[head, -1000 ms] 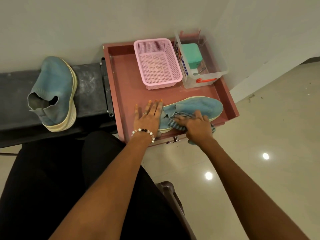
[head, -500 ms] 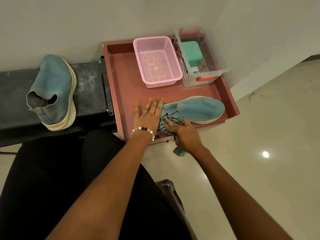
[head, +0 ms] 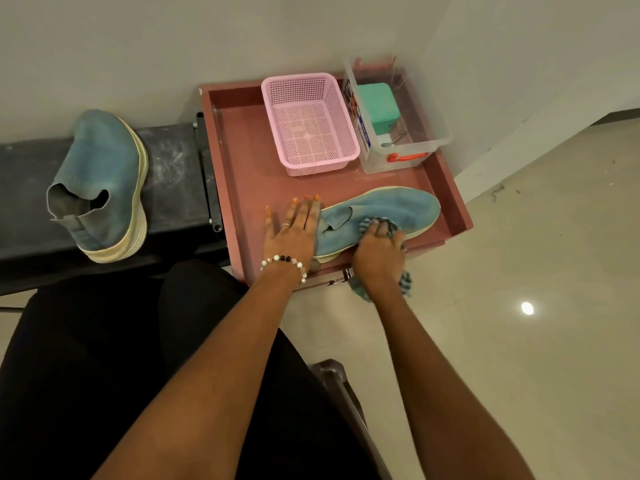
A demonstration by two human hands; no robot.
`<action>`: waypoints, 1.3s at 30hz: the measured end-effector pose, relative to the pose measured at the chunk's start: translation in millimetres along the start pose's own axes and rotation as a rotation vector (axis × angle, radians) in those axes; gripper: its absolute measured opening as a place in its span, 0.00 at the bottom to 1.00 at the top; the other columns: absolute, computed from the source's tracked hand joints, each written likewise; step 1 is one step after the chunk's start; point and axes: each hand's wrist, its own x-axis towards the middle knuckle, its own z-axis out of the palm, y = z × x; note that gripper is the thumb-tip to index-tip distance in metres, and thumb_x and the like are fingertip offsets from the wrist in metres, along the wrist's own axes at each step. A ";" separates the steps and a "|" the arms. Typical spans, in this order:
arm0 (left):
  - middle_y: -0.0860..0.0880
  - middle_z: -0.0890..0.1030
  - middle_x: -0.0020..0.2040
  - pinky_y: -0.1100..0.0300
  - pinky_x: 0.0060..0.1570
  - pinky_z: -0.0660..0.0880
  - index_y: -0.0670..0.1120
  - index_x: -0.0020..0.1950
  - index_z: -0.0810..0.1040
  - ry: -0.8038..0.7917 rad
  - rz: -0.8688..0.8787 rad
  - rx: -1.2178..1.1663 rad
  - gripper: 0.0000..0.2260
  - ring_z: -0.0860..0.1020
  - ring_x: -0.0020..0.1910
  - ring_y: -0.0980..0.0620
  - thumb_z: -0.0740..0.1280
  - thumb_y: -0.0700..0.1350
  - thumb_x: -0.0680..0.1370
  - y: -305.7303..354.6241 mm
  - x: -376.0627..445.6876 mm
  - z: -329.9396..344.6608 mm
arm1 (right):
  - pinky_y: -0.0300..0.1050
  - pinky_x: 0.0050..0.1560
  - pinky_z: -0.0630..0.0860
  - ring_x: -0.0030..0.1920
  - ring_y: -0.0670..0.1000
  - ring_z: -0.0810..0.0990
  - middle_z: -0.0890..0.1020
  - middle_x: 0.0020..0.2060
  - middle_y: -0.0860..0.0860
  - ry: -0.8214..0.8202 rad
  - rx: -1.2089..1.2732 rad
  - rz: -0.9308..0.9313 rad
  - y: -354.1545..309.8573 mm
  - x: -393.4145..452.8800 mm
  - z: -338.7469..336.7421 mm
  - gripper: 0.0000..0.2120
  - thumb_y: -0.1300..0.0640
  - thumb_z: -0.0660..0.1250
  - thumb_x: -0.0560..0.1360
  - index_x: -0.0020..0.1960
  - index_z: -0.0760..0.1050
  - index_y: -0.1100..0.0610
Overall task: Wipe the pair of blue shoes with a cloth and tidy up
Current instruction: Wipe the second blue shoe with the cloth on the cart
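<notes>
At the tray's near edge the left hand lies flat, fingers straight, bracing the shoe's heel so the right hand, at its three o'clock, can rub a gripped cloth along the side, while the second shoe waits at ten o'clock on the bench.

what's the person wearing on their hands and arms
Both forearms are bare, with no sleeves in view. The left hand has orange-painted nails, a thin ring on one of its fingers, and a beaded bracelet of pale and dark beads at the wrist. The right hand shows no bracelet.
</notes>
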 end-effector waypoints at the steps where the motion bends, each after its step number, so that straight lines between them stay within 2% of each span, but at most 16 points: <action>1: 0.51 0.44 0.79 0.36 0.69 0.37 0.48 0.77 0.34 0.016 0.001 0.001 0.49 0.43 0.78 0.50 0.71 0.49 0.74 0.5 0.4 0.2 | 0.58 0.61 0.69 0.69 0.62 0.60 0.66 0.70 0.57 0.001 0.030 -0.031 -14.1 -4.1 1.2 0.22 0.59 0.52 0.78 0.72 0.60 0.61; 4: 0.52 0.44 0.79 0.36 0.69 0.36 0.49 0.77 0.35 0.019 0.010 -0.029 0.38 0.42 0.77 0.50 0.60 0.42 0.79 0.6 -0.2 -2.1 | 0.54 0.54 0.73 0.66 0.61 0.62 0.72 0.62 0.57 -0.055 0.084 -0.172 -43.4 -27.7 -2.4 0.16 0.58 0.59 0.76 0.62 0.70 0.62; 7: 0.52 0.44 0.79 0.37 0.69 0.35 0.49 0.77 0.35 0.015 0.018 0.009 0.38 0.41 0.77 0.50 0.60 0.40 0.79 -3.3 -2.8 -3.0 | 0.50 0.56 0.69 0.59 0.60 0.69 0.78 0.56 0.59 -0.135 0.310 -0.353 -31.6 -31.4 -4.2 0.16 0.64 0.59 0.74 0.60 0.75 0.60; 9: 0.51 0.45 0.79 0.37 0.69 0.36 0.48 0.77 0.34 0.032 0.022 0.038 0.40 0.42 0.77 0.50 0.61 0.36 0.77 -5.4 -5.3 -3.1 | 0.48 0.57 0.70 0.53 0.57 0.76 0.82 0.53 0.57 -0.304 0.617 -0.380 -3.9 -28.1 -13.4 0.17 0.69 0.59 0.74 0.59 0.79 0.58; 11: 0.51 0.46 0.79 0.37 0.69 0.36 0.48 0.77 0.34 0.032 0.012 0.079 0.43 0.41 0.77 0.50 0.66 0.41 0.77 -10.0 -8.6 -4.9 | 0.47 0.52 0.75 0.46 0.54 0.80 0.84 0.45 0.57 -0.464 1.026 -0.150 25.6 -26.5 -33.7 0.15 0.70 0.60 0.75 0.51 0.82 0.59; 13: 0.51 0.45 0.79 0.37 0.69 0.36 0.48 0.77 0.34 0.003 -0.022 0.117 0.45 0.41 0.77 0.49 0.68 0.44 0.76 -18.5 -12.8 -10.9 | 0.51 0.50 0.78 0.42 0.57 0.80 0.83 0.42 0.60 -0.481 1.301 0.088 53.0 -26.1 -48.7 0.16 0.75 0.58 0.71 0.46 0.82 0.62; 17: 0.48 0.45 0.79 0.37 0.70 0.38 0.45 0.78 0.39 0.039 -0.100 0.162 0.37 0.45 0.78 0.45 0.59 0.36 0.77 -24.8 -24.1 -23.6 | 0.51 0.47 0.79 0.40 0.56 0.80 0.82 0.42 0.60 -0.137 1.509 0.407 92.2 -15.5 -58.7 0.15 0.74 0.59 0.68 0.47 0.79 0.65; 19: 0.42 0.53 0.78 0.38 0.72 0.48 0.41 0.78 0.49 0.209 0.038 0.192 0.34 0.56 0.76 0.42 0.63 0.39 0.76 -16.4 -25.1 -27.3 | 0.49 0.45 0.79 0.38 0.53 0.80 0.82 0.40 0.55 0.082 1.408 0.408 94.4 -11.6 -55.5 0.12 0.69 0.60 0.71 0.44 0.81 0.58; 21: 0.40 0.70 0.70 0.44 0.67 0.66 0.38 0.71 0.68 0.359 0.271 0.227 0.34 0.74 0.66 0.41 0.74 0.43 0.68 -0.2 -22.5 -23.6 | 0.41 0.43 0.78 0.40 0.52 0.79 0.81 0.40 0.53 0.244 1.190 0.294 81.8 -14.2 -50.8 0.11 0.66 0.61 0.73 0.45 0.80 0.55; 23: 0.40 0.75 0.67 0.49 0.65 0.68 0.38 0.68 0.73 0.411 0.486 0.207 0.28 0.77 0.62 0.43 0.69 0.43 0.69 17.4 -21.6 -13.9 | 0.28 0.41 0.72 0.40 0.50 0.76 0.81 0.41 0.54 0.308 0.996 0.090 61.2 -19.6 -43.3 0.12 0.68 0.60 0.74 0.51 0.80 0.59; 25: 0.40 0.68 0.72 0.50 0.69 0.61 0.38 0.72 0.65 0.369 0.527 0.215 0.26 0.70 0.69 0.44 0.56 0.42 0.75 22.8 -21.4 -9.5 | 0.38 0.49 0.77 0.45 0.56 0.77 0.82 0.49 0.56 0.323 0.735 -0.173 41.7 -19.9 -27.2 0.19 0.70 0.62 0.70 0.59 0.78 0.60; 28: 0.42 0.43 0.78 0.51 0.74 0.44 0.39 0.77 0.43 0.131 0.379 0.323 0.35 0.47 0.77 0.45 0.58 0.52 0.79 5.8 -12.7 -7.9 | 0.53 0.52 0.77 0.54 0.64 0.75 0.78 0.62 0.52 0.231 0.162 -0.374 36.7 -11.2 7.4 0.33 0.66 0.73 0.60 0.65 0.75 0.57; 30: 0.43 0.34 0.77 0.52 0.73 0.38 0.39 0.76 0.34 0.012 0.338 0.381 0.43 0.38 0.77 0.46 0.59 0.60 0.78 -5.3 -7.6 -6.4 | 0.54 0.59 0.71 0.64 0.64 0.69 0.71 0.69 0.46 0.171 -0.040 -0.349 41.6 -13.8 9.3 0.34 0.63 0.71 0.66 0.71 0.68 0.52; 33: 0.44 0.33 0.76 0.51 0.74 0.39 0.40 0.76 0.33 -0.003 0.296 0.344 0.46 0.37 0.77 0.46 0.58 0.64 0.76 -2.9 -4.5 -3.2 | 0.54 0.67 0.59 0.71 0.62 0.56 0.60 0.75 0.46 0.092 -0.061 -0.143 32.1 -17.3 8.2 0.27 0.60 0.55 0.78 0.76 0.55 0.52; 36: 0.44 0.34 0.77 0.51 0.74 0.39 0.40 0.76 0.34 -0.004 0.292 0.290 0.36 0.38 0.77 0.47 0.54 0.54 0.81 1.6 -5.3 -1.8 | 0.54 0.65 0.63 0.70 0.61 0.59 0.65 0.71 0.56 0.052 0.093 0.059 -20.3 -21.2 2.4 0.24 0.59 0.55 0.78 0.73 0.59 0.61; 39: 0.45 0.32 0.76 0.48 0.75 0.41 0.41 0.76 0.34 -0.062 0.286 0.301 0.32 0.36 0.76 0.48 0.50 0.50 0.81 -0.4 -4.7 -6.6 | 0.53 0.61 0.69 0.66 0.61 0.64 0.73 0.64 0.60 0.058 0.224 -0.078 -48.0 -25.5 8.5 0.23 0.59 0.58 0.76 0.70 0.64 0.64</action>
